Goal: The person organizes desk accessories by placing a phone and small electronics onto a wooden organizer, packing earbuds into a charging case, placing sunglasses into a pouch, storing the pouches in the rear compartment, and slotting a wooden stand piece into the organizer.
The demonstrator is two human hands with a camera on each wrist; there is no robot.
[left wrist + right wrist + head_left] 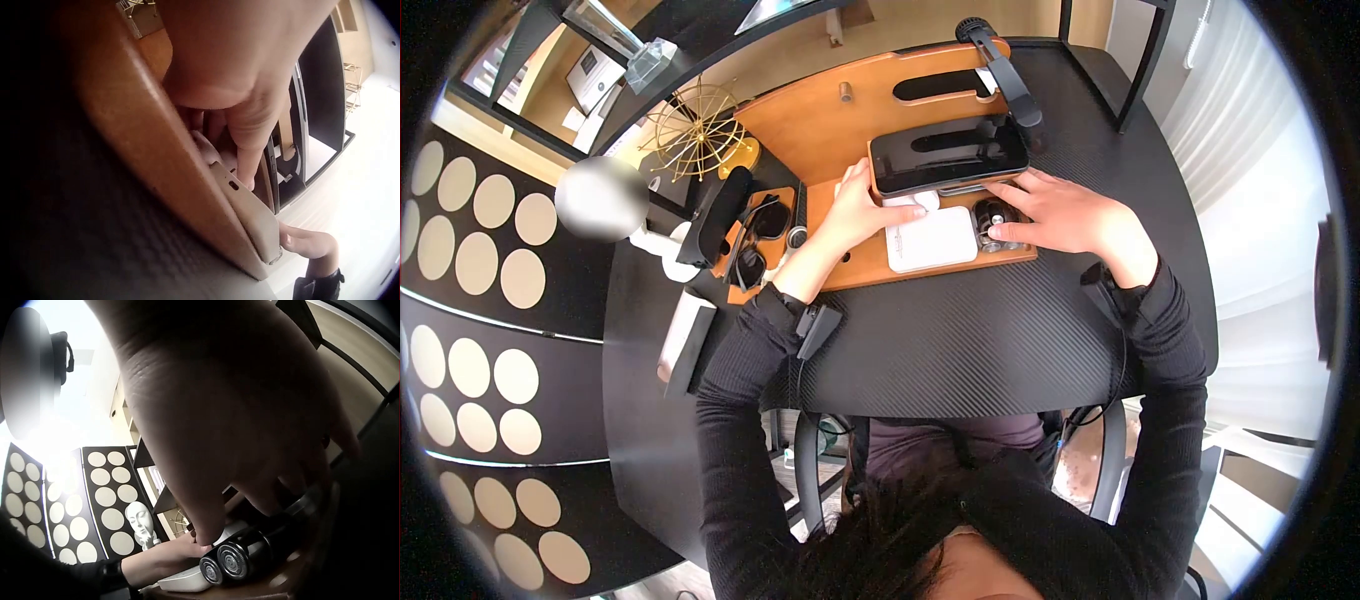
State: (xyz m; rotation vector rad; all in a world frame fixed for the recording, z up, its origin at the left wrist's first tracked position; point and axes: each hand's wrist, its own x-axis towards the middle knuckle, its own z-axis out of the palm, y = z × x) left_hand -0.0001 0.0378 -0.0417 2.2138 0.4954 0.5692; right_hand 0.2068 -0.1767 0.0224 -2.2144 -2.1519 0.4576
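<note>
My left hand [855, 212] is at the left end of a black smartphone [945, 155] that leans in a brown wooden desk organizer [840, 280]. Its thumb stretches over the back edge of a white square block [932, 245], beside a small rounded white piece [925, 200]. The left wrist view shows a port in the side of the block [250, 215]. My right hand [1065, 215] spreads its fingers at the phone's lower right edge. Its thumb lies by a black electric shaver [990, 228], whose round heads show in the right wrist view [232, 559].
Sunglasses [750, 265] lie in the organizer's left part, near a white head figure [605, 197]. A gold wire wheel [700, 130] stands behind. A black stand arm [1010, 85] rises at the back right. A pale box [687, 335] lies on the black desk [960, 350].
</note>
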